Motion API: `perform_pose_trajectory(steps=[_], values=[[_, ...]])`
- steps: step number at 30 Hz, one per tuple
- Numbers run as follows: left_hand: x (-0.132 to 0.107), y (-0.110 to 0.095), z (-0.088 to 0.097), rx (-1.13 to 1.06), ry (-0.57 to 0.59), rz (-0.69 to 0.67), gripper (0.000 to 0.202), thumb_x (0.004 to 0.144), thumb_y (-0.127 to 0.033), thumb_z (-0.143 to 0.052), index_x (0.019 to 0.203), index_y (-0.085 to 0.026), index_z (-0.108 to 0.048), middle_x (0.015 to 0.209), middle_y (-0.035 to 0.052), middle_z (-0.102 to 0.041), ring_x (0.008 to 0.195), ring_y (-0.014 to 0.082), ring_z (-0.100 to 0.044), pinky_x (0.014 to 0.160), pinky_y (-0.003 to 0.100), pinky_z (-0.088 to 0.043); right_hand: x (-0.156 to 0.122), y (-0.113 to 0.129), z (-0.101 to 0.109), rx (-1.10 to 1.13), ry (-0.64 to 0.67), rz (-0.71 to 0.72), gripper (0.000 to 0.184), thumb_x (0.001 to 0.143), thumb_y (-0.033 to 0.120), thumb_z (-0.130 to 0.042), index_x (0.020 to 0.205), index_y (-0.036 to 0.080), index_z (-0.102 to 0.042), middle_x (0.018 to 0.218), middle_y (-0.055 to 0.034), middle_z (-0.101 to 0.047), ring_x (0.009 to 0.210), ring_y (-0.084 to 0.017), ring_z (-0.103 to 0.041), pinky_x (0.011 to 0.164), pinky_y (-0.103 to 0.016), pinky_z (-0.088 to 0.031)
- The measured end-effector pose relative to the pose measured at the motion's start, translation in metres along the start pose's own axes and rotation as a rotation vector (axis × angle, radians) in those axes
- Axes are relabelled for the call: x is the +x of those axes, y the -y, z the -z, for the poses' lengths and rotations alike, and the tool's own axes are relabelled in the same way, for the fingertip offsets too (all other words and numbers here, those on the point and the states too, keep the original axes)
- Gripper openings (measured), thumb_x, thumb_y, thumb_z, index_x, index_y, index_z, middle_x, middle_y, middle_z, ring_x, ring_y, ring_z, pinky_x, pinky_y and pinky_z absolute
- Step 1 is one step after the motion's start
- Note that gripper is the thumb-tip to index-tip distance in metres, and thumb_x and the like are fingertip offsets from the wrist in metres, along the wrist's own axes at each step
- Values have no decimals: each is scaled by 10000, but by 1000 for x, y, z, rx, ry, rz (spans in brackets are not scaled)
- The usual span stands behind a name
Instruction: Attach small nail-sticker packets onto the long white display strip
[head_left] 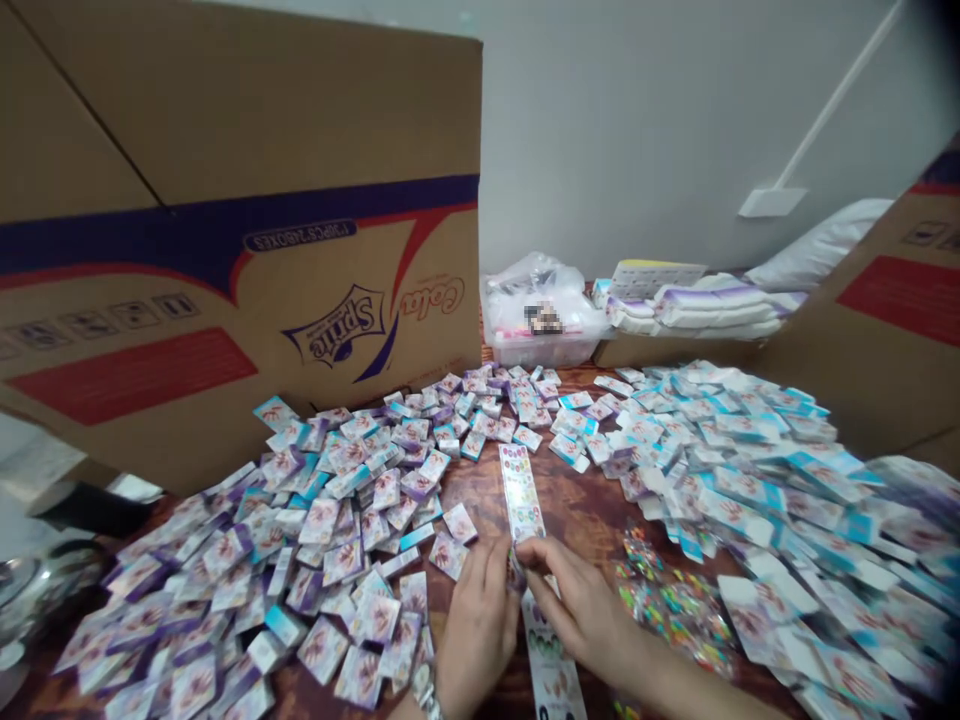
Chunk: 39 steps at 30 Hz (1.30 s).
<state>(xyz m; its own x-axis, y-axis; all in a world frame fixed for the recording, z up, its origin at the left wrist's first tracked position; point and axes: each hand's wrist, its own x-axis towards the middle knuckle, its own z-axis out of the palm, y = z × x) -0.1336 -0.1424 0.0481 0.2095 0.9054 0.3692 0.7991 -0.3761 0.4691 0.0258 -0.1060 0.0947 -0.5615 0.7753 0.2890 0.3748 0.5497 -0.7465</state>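
My left hand [481, 615] and my right hand [571, 602] meet at the middle of the table, fingers closed around a small box [515, 570] that they mostly cover. Beneath them runs a long printed strip [521, 485] with rows of coloured oval pictures, reaching toward the front edge. Left of my hands spreads a heap of small white, purple and blue boxes [345, 560], folded up. On the right lies a pile of flattened or part-open boxes [750, 480]. Close to my right forearm are small clear packets of colourful bits [671, 600].
A large cardboard carton [360, 110] stands at the back left, another carton [892, 330] at the right. Against the wall sit a clear plastic tub [536, 348] and stacked white-purple bundles [712, 305]. A shiny metal object [52, 590] is at the left edge.
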Motion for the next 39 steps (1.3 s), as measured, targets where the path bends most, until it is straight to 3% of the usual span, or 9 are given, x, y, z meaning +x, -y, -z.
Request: perform_pose_trajectory(steps=[4,7,11,17,20,27,31,36,39], values=[[5,-1,11,-62,18,46,554,796,-45,-403,1333,-130,-300,1244,171,-518,1175,246,-494,949,436,-467,6,1,9,-151,10,108,265,882,114,-411,1122,210,-471,1028,-106,-588,1024,-238,-525,832,-395,-491],[8,-4,21,-137,40,73,570,820,-75,-424,1363,-153,-268,1275,160,-495,1193,235,-477,963,426,-451,10,5,17,-154,32,96,243,892,126,-423,1111,205,-494,1066,-108,-577,1109,-244,-469,889,-411,-463],[10,-8,29,-223,70,85,512,836,-111,-458,1325,-181,-323,1223,133,-519,1148,217,-504,939,397,-464,14,8,16,-11,18,-25,188,903,152,-444,1065,217,-513,1009,-68,-588,1018,-202,-522,861,-366,-470],[11,-9,29,-226,50,12,417,829,-95,-452,1230,-190,-386,1180,122,-530,1133,218,-510,929,398,-473,9,1,-4,246,-189,-287,322,832,226,-573,1137,212,-469,1016,-66,-576,897,-181,-582,773,-329,-507],[9,-7,26,-158,14,-29,430,827,-80,-433,1240,-190,-384,1197,124,-528,1158,227,-496,948,415,-462,6,3,-12,466,-227,-384,260,833,278,-578,1077,214,-515,905,-36,-613,809,-161,-606,698,-285,-522],[4,-5,21,-30,-29,-34,483,840,-85,-420,1306,-180,-336,1226,136,-528,1163,233,-503,956,420,-462,5,7,-19,655,-277,-488,183,828,339,-582,930,196,-632,879,-28,-653,848,-168,-610,795,-318,-507],[1,-5,16,-17,-43,-3,608,843,-103,-437,1398,-125,-189,1274,179,-497,1184,242,-492,948,400,-467,7,6,-21,592,-309,-504,164,783,282,-623,916,188,-643,837,-22,-657,799,-161,-621,748,-300,-515],[-2,-7,13,12,5,25,656,858,-95,-397,1442,-157,-104,1348,180,-437,1224,252,-455,969,423,-442,9,15,-17,291,-290,-403,121,787,195,-582,859,194,-679,833,-32,-662,797,-169,-619,737,-301,-499],[-3,-9,12,23,23,35,676,866,-85,-375,1451,-155,-42,1396,186,-376,1262,254,-408,994,432,-417,9,18,-16,230,-299,-373,131,782,166,-564,844,193,-677,809,-29,-657,768,-166,-617,704,-288,-498]])
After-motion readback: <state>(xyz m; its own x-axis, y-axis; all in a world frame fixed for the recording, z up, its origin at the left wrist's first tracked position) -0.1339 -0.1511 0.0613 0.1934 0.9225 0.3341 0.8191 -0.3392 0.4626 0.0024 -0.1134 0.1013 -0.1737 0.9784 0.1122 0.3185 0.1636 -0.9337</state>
